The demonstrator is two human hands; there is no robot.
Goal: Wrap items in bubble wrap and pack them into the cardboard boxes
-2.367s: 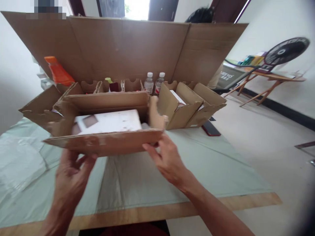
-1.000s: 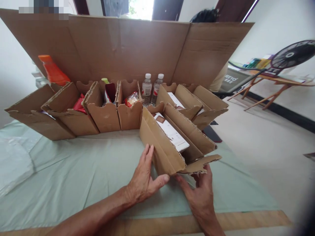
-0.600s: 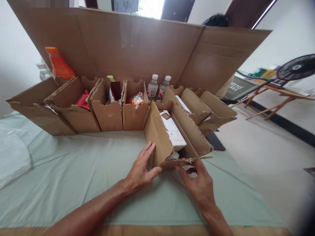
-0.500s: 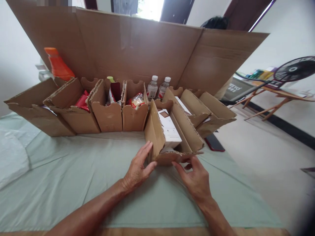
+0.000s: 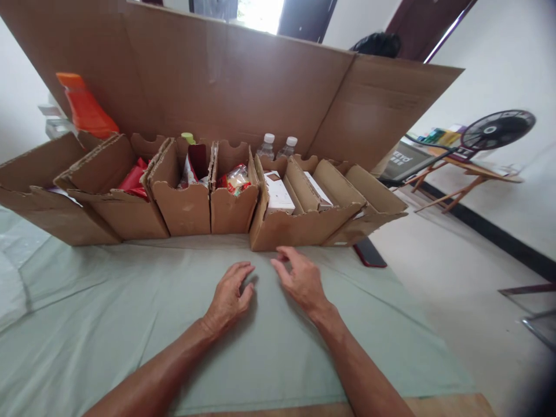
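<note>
A cardboard box with a white carton inside stands in line with the other open cardboard boxes. My right hand is just in front of it, thumb and fingers apart, holding nothing. To its left, my left hand hovers over the green cloth, also open and empty. Left of that box, a narrow cardboard box contains a clear and red packet. Two bottles with white caps stand behind the row, partly hidden.
A tall cardboard panel rises behind the boxes. An orange bottle stands at the back left. A dark phone-like slab lies right of the row. Beyond the table are a black fan on a wooden stand and a person's dark hair.
The box with the white carton has moved back into the row, away from me. Both hands have let go of it and drawn apart from it.
</note>
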